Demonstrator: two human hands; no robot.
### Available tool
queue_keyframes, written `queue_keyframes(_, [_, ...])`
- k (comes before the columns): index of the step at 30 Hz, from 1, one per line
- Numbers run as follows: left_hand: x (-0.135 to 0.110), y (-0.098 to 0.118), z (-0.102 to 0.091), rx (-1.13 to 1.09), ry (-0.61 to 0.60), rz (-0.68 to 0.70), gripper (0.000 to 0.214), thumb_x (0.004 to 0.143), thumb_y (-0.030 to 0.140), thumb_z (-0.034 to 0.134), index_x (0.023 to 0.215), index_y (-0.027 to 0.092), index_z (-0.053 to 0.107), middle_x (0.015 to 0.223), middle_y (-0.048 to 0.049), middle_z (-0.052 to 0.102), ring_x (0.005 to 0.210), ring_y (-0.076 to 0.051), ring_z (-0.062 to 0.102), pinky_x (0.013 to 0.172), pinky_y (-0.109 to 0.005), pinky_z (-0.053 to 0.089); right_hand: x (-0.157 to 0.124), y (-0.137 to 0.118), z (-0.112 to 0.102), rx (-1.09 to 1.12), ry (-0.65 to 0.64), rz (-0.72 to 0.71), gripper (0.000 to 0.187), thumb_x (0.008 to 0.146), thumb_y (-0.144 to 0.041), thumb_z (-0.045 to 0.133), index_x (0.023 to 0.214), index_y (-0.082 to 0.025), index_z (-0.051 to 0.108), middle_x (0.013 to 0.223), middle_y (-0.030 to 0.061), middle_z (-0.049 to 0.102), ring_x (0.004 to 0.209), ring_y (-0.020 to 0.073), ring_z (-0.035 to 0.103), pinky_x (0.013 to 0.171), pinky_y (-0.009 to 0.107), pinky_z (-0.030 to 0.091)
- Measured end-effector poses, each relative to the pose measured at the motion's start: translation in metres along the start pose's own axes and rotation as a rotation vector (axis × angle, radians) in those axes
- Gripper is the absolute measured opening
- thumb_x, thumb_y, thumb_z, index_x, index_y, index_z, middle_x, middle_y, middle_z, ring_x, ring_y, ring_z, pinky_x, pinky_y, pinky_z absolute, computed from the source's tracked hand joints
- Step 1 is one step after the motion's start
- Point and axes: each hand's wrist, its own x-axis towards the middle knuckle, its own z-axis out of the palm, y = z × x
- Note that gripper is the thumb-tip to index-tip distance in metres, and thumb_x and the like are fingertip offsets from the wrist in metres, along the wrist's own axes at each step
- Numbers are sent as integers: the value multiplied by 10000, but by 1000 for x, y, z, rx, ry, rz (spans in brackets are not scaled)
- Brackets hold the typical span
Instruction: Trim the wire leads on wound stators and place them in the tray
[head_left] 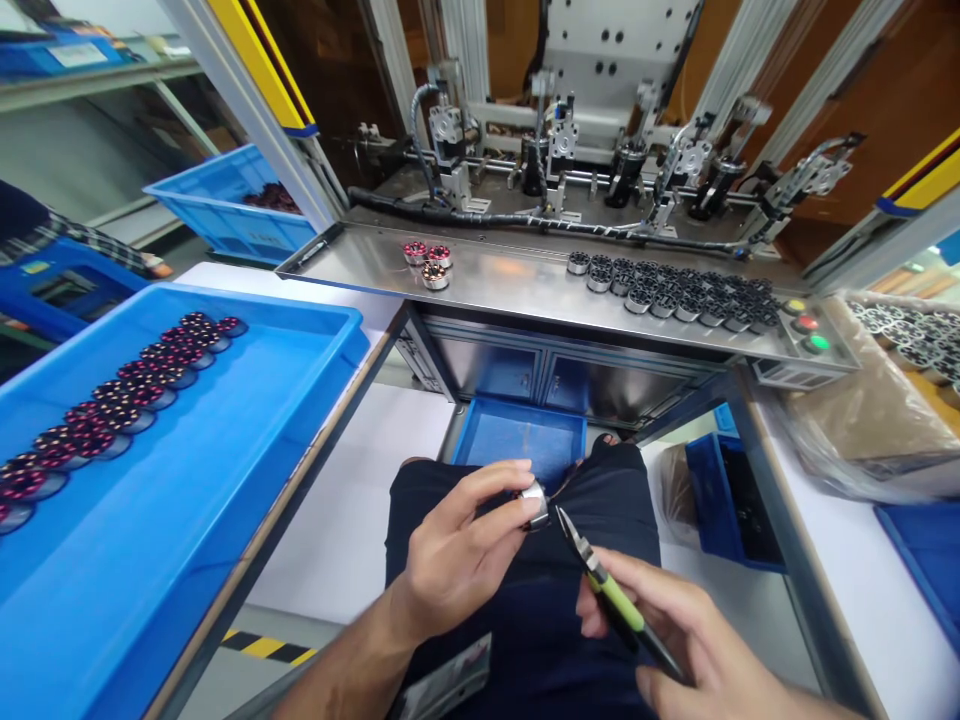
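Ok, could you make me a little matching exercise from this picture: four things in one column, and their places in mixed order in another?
Things
1. Pliers
2. Small silver ring
3. Rows of black parts
4. Rows of reddish parts

Places
A. Right side of the metal ledge
B. In the left hand's fingers
C. Inside the big blue tray
D. In the right hand

Pairs: 1-D, 2-B, 3-A, 4-C

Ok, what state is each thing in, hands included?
Left hand: pinching the round part
Round part: held, partly hidden
Right hand: gripping the pliers
Pliers: tips near part, seemingly not touching
Large blue tray: partly filled
Black parts: clustered in rows
Cabinet doors: shut
Green button: apparently lit
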Motion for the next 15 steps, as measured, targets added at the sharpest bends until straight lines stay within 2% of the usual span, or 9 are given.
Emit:
queue_keyframes(6, [-1, -4, 4, -57, 81, 38, 757, 773, -172, 667, 1447, 137, 514, 1153, -137, 737, 1193, -199, 706, 1049, -360, 628, 2, 2, 3, 62, -7, 72, 984, 728, 128, 500, 1495, -486, 568, 1177, 18, 699, 1042, 147, 704, 974, 292, 578])
queue_keyframes(15, [-5, -2, 5, -104, 87, 7, 855, 770, -170, 668, 1529, 174, 478, 1172, -137, 744, 1195, -208, 706, 1046, -362, 627, 3, 4, 4, 119, -22, 59, 994, 759, 145, 478, 1498, -516, 547, 1154, 16, 682, 987, 121, 672, 921, 251, 561])
